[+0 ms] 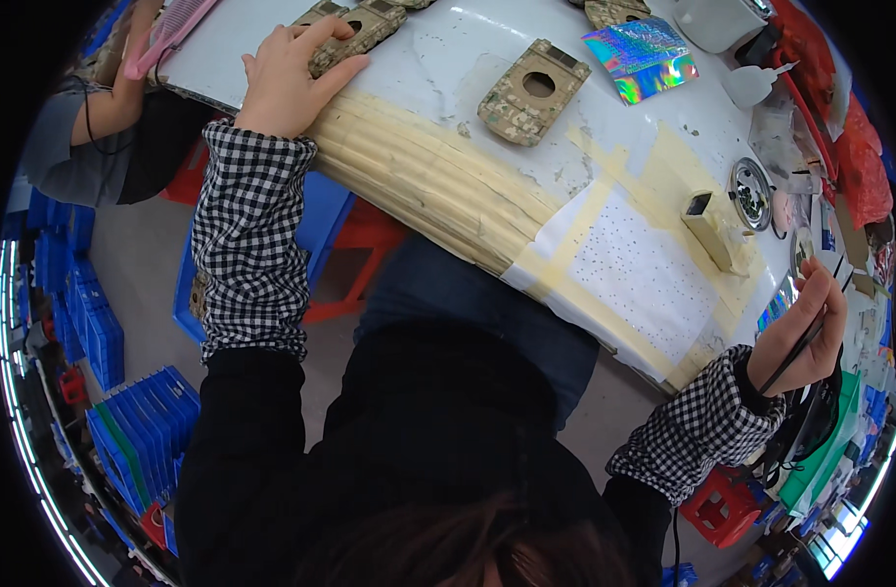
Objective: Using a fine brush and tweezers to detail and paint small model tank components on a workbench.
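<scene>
At the table's far left, my left hand (293, 80) reaches over a camouflage-patterned toy tank part (370, 27). Its thumb and index finger are spread apart at the part's near end; whether they press on it I cannot tell. To the right lies a similar camouflage tank part (516, 110) with a round hole. Over the table's right side, my right hand (805, 333) pinches a slim black stick-like tool (796, 358), slanted; the kind of its tip is unclear. Near that hand is a white sheet (624, 279) with many small dark dots, taped down.
A shiny holographic bag (642, 59), a small tan box (714, 233) and a round metal dish (751, 194) of tiny dark pieces are on the table. Tape strips (428, 171) cover its near edge. Blue bins (145, 435) stand on the floor. Another person's arm (101, 115) is at far left.
</scene>
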Tool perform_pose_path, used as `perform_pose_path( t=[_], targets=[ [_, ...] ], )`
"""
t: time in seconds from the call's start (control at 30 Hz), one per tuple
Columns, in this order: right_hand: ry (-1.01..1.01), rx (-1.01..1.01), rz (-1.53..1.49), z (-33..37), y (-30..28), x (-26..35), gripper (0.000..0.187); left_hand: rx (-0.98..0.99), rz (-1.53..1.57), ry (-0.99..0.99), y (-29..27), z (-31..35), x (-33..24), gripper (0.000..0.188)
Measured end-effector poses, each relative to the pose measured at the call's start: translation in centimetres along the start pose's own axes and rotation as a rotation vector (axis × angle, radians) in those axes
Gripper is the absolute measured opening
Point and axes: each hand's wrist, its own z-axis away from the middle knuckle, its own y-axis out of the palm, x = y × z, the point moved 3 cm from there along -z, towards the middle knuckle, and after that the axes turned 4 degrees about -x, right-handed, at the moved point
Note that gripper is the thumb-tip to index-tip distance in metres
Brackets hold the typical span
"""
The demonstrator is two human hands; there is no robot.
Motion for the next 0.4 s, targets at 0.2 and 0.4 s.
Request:
perform_pose_path(
  t=[0.2,0.4],
  targets=[
    [-0.014,-0.004,0.057,0.1,-0.1,0.1,0.017,-0.291,0.181,-0.243,-5.9,1.5,2.6,0.035],
    [-0.068,0.036,0.042,0.0,0.0,0.3,0.015,-0.416,-0.429,-0.467,-6.6,11.7,13.5,0.034]
  ],
)
